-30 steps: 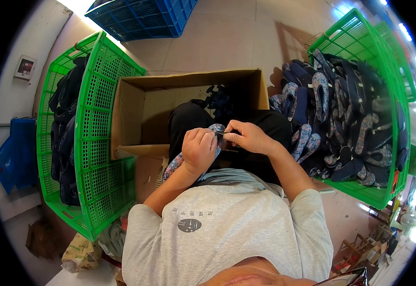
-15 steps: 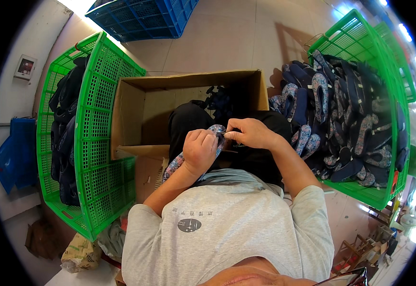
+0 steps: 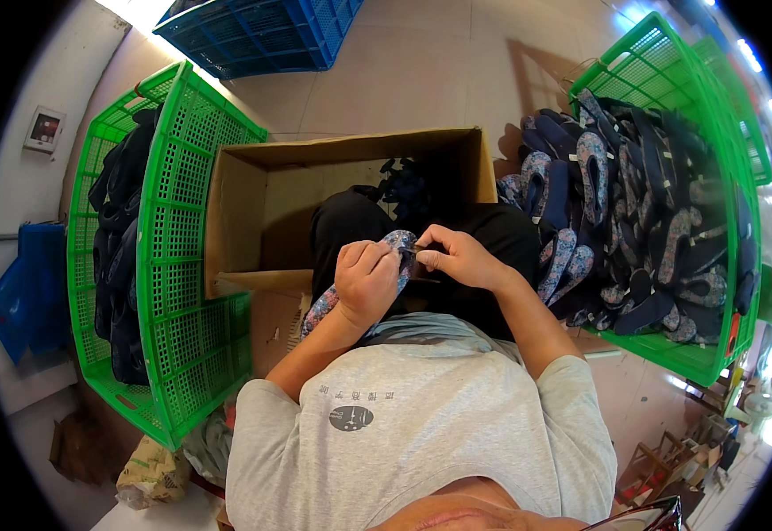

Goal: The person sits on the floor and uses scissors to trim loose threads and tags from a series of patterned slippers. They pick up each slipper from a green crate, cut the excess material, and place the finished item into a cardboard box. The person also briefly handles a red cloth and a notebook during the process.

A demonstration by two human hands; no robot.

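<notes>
Over the lap, just in front of the grey shirt, the left hand [image 3: 366,281] wraps around a patterned blue flip-flop sole [image 3: 351,281], its grip closed firmly on the sole so the piece sits steady and angled up toward the person. The right hand [image 3: 459,258] meets it at the sole's top end, thumb and forefinger pressed together on a small dark part there, probably the strap; what exactly is pinched is too small to tell. Holding the sole close to the body likely keeps the fine work in view and braced against the knees.

An open cardboard box [image 3: 253,212] stands directly ahead of the knees, with a few dark pieces lying at its far side, within easy reach of both hands. To the person's right, a green plastic crate [image 3: 669,350] is heaped with patterned soles [image 3: 598,177] and dark straps. To the left, a second green crate [image 3: 173,292] holds dark items and stands against the box. A blue crate [image 3: 262,35] sits farther off on the floor.
</notes>
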